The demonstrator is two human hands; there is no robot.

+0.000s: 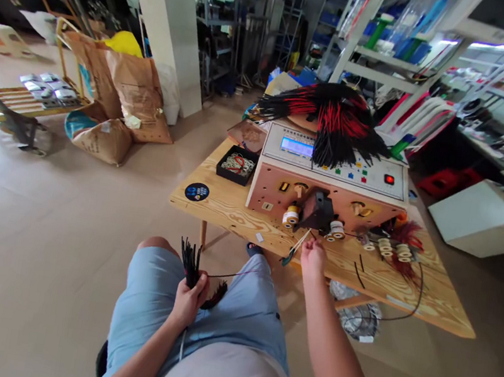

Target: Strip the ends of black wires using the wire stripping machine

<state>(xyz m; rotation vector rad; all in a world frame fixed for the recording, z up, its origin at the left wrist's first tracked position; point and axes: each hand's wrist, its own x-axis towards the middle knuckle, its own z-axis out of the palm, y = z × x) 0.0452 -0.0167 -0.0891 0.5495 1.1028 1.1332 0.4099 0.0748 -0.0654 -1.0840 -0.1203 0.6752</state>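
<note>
My left hand (189, 298) rests on my thigh, closed around a bundle of black and red wires (192, 265) that sticks up from the fist. My right hand (313, 255) reaches to the wooden table (230, 207), fingers pinched on a thin wire end just below the black fitting (318, 212) on the front of a beige machine (327, 194). A thin wire runs from that hand back toward the bundle. Small wound coils (291, 216) sit on the machine's front. A big heap of red and black wires (334, 119) lies on top of the machine.
A black tray of small parts (236, 165) stands left of the machine. More coils and red wires (398, 247) lie at the table's right. Brown paper sacks (122, 104), a trolley and shelving stand behind. A white box (482, 215) sits on the floor at right.
</note>
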